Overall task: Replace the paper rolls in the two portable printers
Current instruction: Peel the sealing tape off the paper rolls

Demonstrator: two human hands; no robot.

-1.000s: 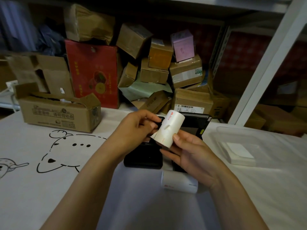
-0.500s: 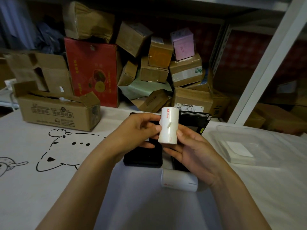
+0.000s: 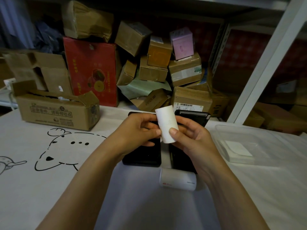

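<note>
I hold a white paper roll [image 3: 166, 122] almost upright above two black portable printers. My right hand [image 3: 191, 138] grips it with the thumb on its front. My left hand [image 3: 137, 130] pinches its lower left edge with thumb and fingertips. The left printer [image 3: 144, 155] lies flat on the table under my left hand. The right printer [image 3: 191, 117] has its lid raised behind the roll, and my right hand hides most of its body. A second white paper roll [image 3: 178, 179] lies on its side on the table just in front of the printers.
A clear plastic tray [image 3: 240, 145] with white paper in it sits on the right. An open cardboard box [image 3: 54, 110] stands at the left back of the white cloth-covered table [image 3: 49, 188]. Stacked boxes [image 3: 166, 72] fill the shelf behind. A white shelf post [image 3: 265, 63] slants at right.
The roll has been turned in my hands: its red printed label, which faced me earlier, is now out of sight. The roll stays above the printers, slightly tilted.
</note>
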